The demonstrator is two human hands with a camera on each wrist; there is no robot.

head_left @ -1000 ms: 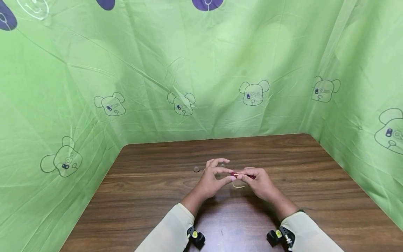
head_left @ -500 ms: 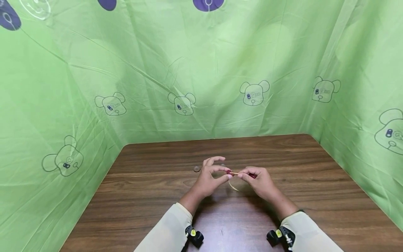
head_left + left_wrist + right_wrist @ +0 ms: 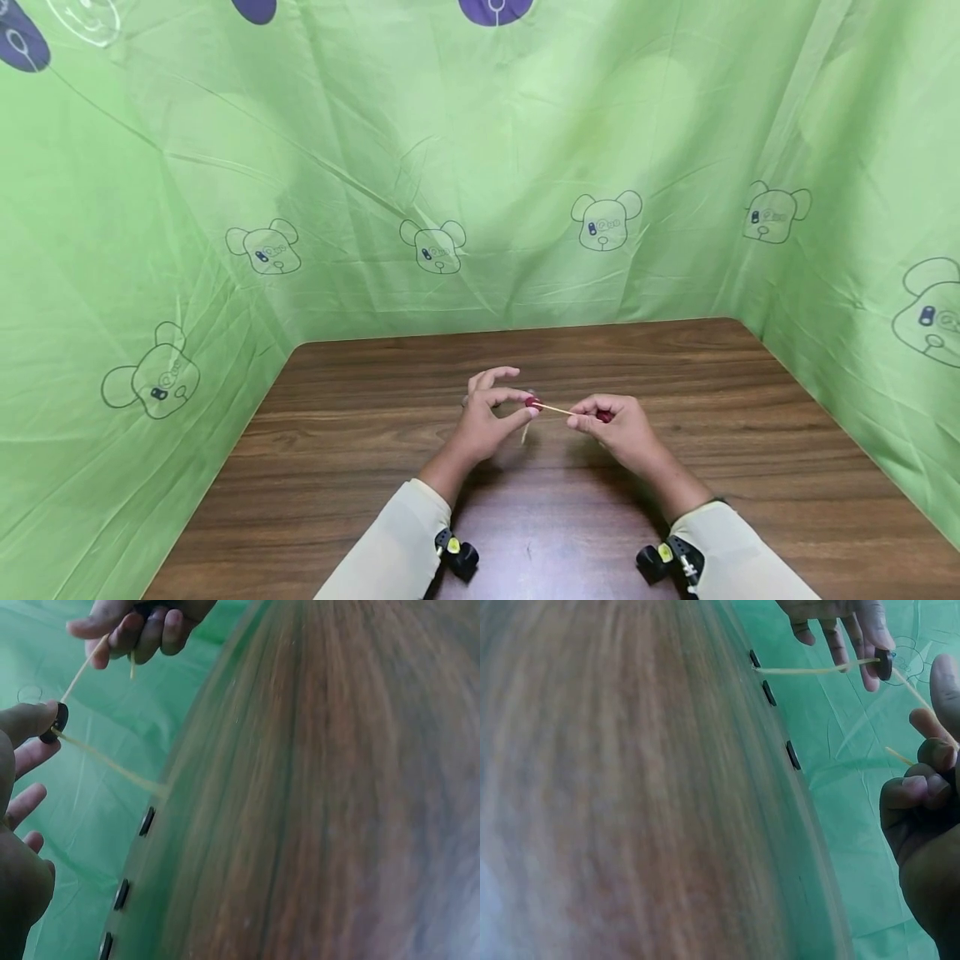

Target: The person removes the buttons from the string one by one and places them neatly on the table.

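My left hand (image 3: 480, 421) pinches a small dark red button (image 3: 533, 402) between thumb and forefinger, its other fingers spread. A thin yellow cord (image 3: 557, 409) passes through the button and runs straight to my right hand (image 3: 618, 429), whose thumb and forefinger pinch it. The cord's loose tail hangs below the button, as the left wrist view shows at the tail (image 3: 109, 761). Another dark red piece (image 3: 603, 415) shows within the right hand's curled fingers, mostly hidden. A short cord end (image 3: 898, 755) sticks out of the right hand in the right wrist view.
Three dark discs (image 3: 121, 894) lie on the wooden table (image 3: 337, 483) beyond the hands; in the head view the left hand partly covers them. Green printed cloth (image 3: 510, 167) surrounds the table's back and sides. Black wrist cameras (image 3: 457, 560) sit at both cuffs.
My left hand has drawn left with the button, away from the right hand. The cord between the hands shows longer and straighter, and its tail has swung left. The right hand has barely moved.
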